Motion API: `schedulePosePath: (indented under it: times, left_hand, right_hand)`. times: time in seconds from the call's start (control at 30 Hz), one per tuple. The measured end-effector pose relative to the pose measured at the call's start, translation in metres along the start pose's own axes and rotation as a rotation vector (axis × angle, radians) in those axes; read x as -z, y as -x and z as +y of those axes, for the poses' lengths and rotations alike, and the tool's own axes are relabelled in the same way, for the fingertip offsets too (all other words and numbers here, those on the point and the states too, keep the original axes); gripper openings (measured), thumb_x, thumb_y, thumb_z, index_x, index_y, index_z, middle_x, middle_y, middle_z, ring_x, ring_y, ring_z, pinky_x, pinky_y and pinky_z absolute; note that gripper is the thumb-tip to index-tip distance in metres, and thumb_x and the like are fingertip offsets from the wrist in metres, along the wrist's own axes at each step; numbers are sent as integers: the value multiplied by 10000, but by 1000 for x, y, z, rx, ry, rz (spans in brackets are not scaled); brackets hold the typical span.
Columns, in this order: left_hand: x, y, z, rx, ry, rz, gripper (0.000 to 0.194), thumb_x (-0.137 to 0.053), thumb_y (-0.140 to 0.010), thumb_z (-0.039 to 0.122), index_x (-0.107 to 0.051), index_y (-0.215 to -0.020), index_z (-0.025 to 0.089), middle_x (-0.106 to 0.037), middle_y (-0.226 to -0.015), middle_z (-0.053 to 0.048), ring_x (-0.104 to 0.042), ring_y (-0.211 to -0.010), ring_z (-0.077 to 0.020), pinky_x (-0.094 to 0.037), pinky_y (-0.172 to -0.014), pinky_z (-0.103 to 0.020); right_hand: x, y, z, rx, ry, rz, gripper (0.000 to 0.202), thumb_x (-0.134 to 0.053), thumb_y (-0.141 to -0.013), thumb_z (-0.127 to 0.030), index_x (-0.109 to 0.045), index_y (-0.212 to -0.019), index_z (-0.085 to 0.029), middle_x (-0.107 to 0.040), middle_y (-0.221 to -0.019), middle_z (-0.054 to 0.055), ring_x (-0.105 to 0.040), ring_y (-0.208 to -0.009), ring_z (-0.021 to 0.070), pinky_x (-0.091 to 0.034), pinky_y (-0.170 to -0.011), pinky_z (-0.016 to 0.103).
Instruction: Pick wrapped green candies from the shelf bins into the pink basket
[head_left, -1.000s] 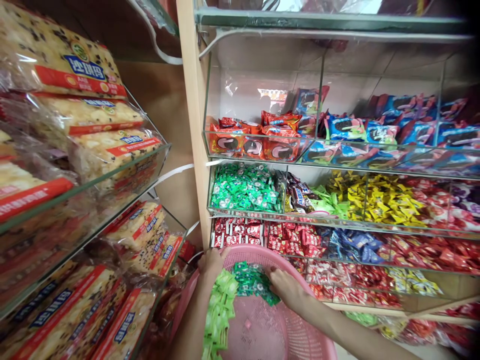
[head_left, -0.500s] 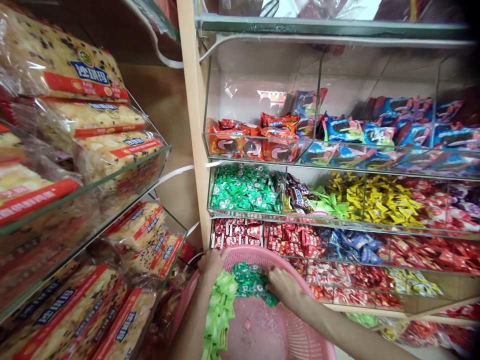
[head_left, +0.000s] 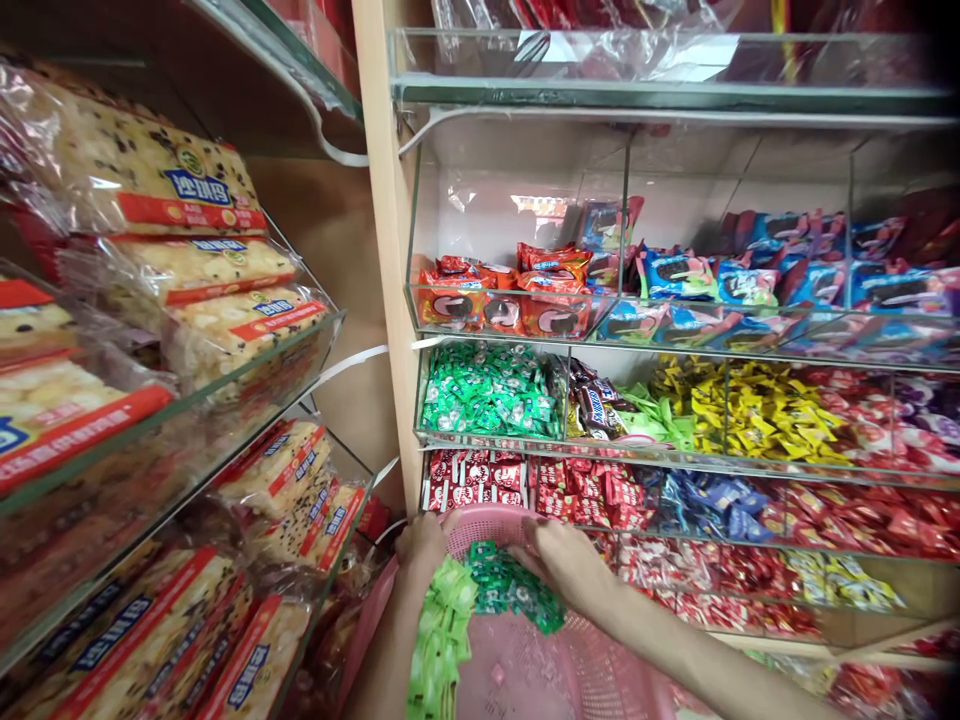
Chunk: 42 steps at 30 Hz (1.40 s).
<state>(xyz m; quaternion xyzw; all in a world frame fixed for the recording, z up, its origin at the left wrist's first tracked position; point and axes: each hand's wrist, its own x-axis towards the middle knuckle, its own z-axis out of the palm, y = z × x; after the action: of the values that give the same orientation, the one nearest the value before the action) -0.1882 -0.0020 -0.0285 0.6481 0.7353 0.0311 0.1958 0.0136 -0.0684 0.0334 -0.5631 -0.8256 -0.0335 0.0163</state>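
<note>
A pink plastic basket [head_left: 487, 522] is at the lower middle, tilted toward me. My left hand [head_left: 421, 545] is closed on its left rim. Over the basket's right side is my right hand [head_left: 559, 560], fingers bent beside the dark green packets [head_left: 510, 590]; its fingertips are partly hidden, and whether it holds a packet cannot be made out. Light green packets [head_left: 444, 640] lie along the basket's left side, next to my left forearm. Bare pink basket bottom shows below the dark green packets.
Clear bins ahead hold green candies [head_left: 487, 390], yellow candies [head_left: 780, 410], blue packets [head_left: 712, 500] and orange packs [head_left: 555, 290]. Bagged pastries [head_left: 150, 620] fill shelves at the left. A wooden post [head_left: 390, 250] stands between the two shelf sections.
The view has tilted up slightly, so shelves and basket sit lower in the picture. My right hand has lifted a little relative to the dark green packets.
</note>
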Motion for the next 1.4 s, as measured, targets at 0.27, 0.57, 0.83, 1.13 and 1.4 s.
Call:
schedulePosePath:
  times: [0.27, 0.57, 0.83, 1.13, 1.4]
  left_hand:
    - [-2, -3, -1, 4, -7, -5, 720, -193, -849, 648, -663, -1026, 133, -664, -1066, -195, -615, -1005, -337, -443, -794, -389]
    - [-4, -5, -4, 11, 5, -2, 699, -205, -853, 635, -658, -1037, 135, -657, -1087, -202, -606, -1031, -330, -445, -802, -384]
    - [-1, -1, -2, 10, -9, 5, 698, -210, -861, 628, -658, -1038, 123, -654, -1094, -203, -603, -1040, -322, -447, -804, -369]
    - [-2, -3, -3, 10, 6, 1, 702, -198, -854, 634, -654, -1045, 134, -653, -1101, -197, -604, -1040, -321, -447, -807, -375]
    - [-1, -1, -2, 18, 7, 9, 678, -213, -849, 635, -666, -1019, 160, -662, -1083, -188, -617, -1011, -326, -450, -794, -381]
  right_hand:
    - [133, -62, 37, 227, 139, 283, 202, -377, -902, -107, -576, -892, -138, -603, -836, 78, -520, -735, 156, -297, -624, 276]
    - [143, -103, 62, 308, 467, 89, 313, -431, -861, -82, -638, -1077, -175, -573, -1017, 120, -485, -961, 211, -294, -731, 296]
    - [151, -103, 63, 304, 456, 75, 222, -516, -846, -123, -645, -1022, -159, -572, -1037, 115, -488, -1006, 224, -321, -757, 289]
    - [156, -110, 53, 358, 358, 26, 265, -599, -827, -208, -630, -1089, -181, -580, -1049, 97, -508, -1027, 222, -355, -786, 290]
    - [144, -121, 48, 364, 363, 6, 280, -650, -786, -220, -634, -1061, -172, -607, -1049, 94, -521, -1052, 229, -376, -803, 288]
